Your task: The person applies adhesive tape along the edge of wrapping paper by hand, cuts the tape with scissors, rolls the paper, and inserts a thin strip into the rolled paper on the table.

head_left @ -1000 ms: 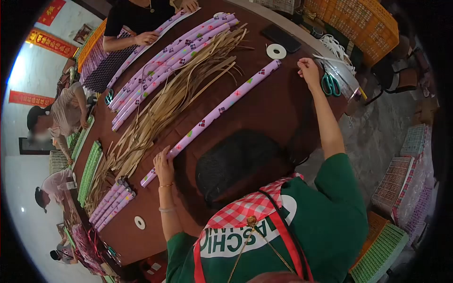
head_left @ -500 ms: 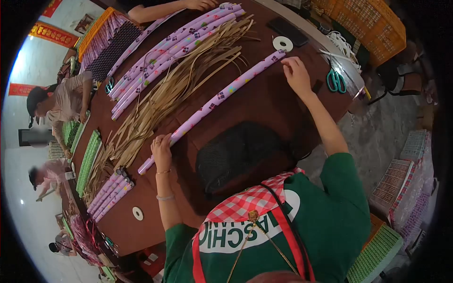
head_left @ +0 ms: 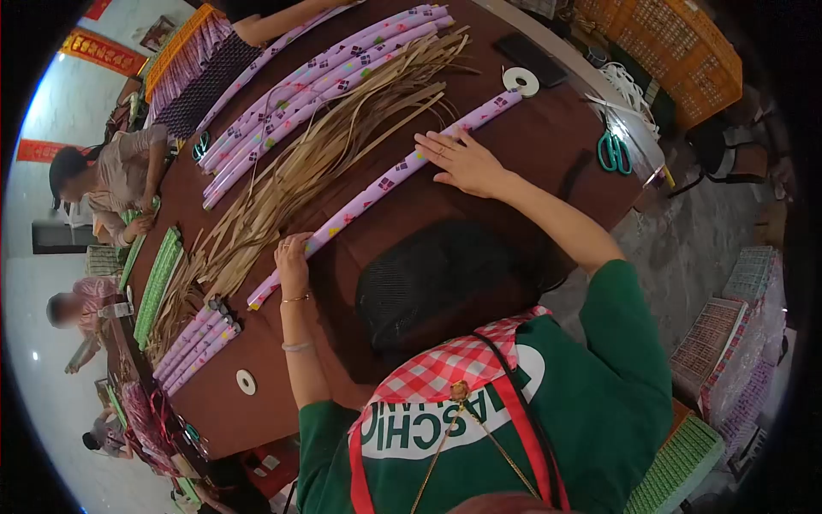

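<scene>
A long, thin roll of pinkish-purple patterned wrapping paper point(head_left: 374, 190) lies slantwise across the brown table in front of me. My left hand point(head_left: 292, 259) is closed round its near-left end, with a stretch of the roll sticking out below. Flat on the upper half of the roll rests my right hand point(head_left: 462, 163), its fingers stretched out and apart. A white tape roll point(head_left: 521, 81) touches or lies right by the far end of the paper roll. Beyond it, a bundle of tan, flat strips point(head_left: 321, 150) runs alongside.
More purple rolls point(head_left: 317, 81) lie behind the strips; shorter ones point(head_left: 199, 347) are at left. A black mesh bag point(head_left: 437, 278) sits close to my body. Teal scissors point(head_left: 613, 152), a dark phone point(head_left: 531, 58) and another tape roll point(head_left: 246, 382) lie around. Co-workers are across the table.
My right hand has moved left and down from the far end of the roll onto its upper half and now lies flat. My left hand stays near the other end.
</scene>
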Motion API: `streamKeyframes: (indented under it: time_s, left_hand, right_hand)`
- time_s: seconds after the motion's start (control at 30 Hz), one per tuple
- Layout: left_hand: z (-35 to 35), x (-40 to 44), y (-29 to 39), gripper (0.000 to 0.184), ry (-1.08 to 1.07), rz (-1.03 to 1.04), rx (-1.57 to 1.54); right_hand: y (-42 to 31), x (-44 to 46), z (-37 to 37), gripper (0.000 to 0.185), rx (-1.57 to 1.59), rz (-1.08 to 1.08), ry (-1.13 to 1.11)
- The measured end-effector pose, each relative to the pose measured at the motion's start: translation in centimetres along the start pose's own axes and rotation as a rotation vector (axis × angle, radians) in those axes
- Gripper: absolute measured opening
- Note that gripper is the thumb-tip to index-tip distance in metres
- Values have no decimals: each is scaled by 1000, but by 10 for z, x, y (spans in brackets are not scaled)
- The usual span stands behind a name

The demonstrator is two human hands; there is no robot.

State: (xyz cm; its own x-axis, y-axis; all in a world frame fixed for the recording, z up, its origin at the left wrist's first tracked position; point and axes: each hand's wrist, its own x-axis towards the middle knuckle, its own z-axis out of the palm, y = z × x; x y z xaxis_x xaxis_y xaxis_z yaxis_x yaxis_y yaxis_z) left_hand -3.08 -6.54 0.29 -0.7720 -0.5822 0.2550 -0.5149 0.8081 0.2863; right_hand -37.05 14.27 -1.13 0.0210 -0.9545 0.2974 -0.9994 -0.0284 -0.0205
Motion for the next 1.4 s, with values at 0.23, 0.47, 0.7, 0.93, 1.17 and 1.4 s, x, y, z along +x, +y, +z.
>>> streamKeyframes:
  time_s: [0.23,0.47,0.7,0.93,1.17,1.4]
  left_hand:
    - [3,3,-3,18,44,46,16]
    - [7,3,-11,17,45,29,5]
    - [3,5,-9,18,36,43,-38]
    - [7,7,-12,20,67,51,-22]
    - [12,5,-16,20,95,101,-10]
    - [15,2,-16,22,113,74,-14]
  right_hand:
    - [63,-36,-10,56,-223,298,-91]
    - [129,-76,6,56,-350,662,206]
    - [86,-38,0,60,-193,346,156]
    - [34,-6,-12,56,-207,75,-127]
    - [-9,28,0,57,-70,-240,-111]
    - [-44,63,4,56,-66,-453,-171]
